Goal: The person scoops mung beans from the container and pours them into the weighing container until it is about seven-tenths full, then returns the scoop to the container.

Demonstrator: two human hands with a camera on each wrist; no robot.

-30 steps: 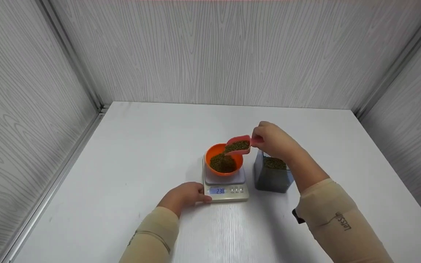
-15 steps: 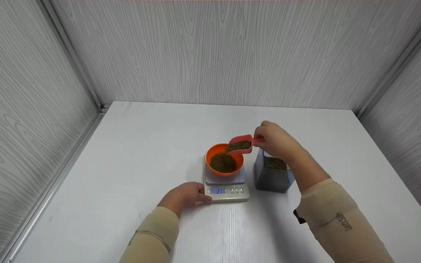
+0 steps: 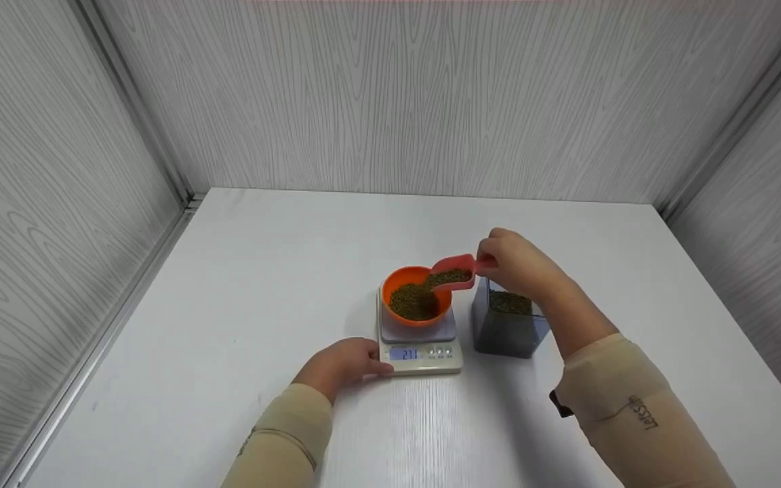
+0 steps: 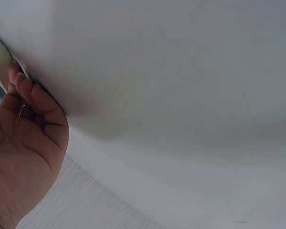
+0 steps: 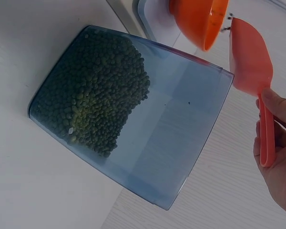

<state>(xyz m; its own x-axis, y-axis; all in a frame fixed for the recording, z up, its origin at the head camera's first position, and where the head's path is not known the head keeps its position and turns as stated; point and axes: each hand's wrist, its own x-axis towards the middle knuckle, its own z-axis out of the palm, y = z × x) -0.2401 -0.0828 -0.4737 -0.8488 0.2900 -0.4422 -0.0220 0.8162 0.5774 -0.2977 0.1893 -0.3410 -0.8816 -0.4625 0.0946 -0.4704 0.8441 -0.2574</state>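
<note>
My right hand (image 3: 516, 264) grips the handle of a pink-red scoop (image 5: 251, 59), tilted over the right rim of an orange bowl (image 3: 394, 279). Green mung beans (image 3: 412, 302) lie in the bowl, and more are in the scoop. A few dark specks show in the air at the scoop's tip in the right wrist view. The bowl stands on a white kitchen scale (image 3: 424, 366) with a lit display. My left hand (image 3: 346, 359) holds the scale's front left corner, thumb at the front edge, fingers curled against the side in the left wrist view.
A clear bluish bin (image 5: 176, 138) partly filled with mung beans stands right of the scale, under my right hand and forearm. White table (image 3: 282, 257) surrounds everything. Pale wood-grain panels (image 3: 390, 95) rise at the back and both sides.
The scoop and right hand have shifted slightly right and down, and fewer beans show in the scoop. The scale's reading has risen. My left hand stays put.
</note>
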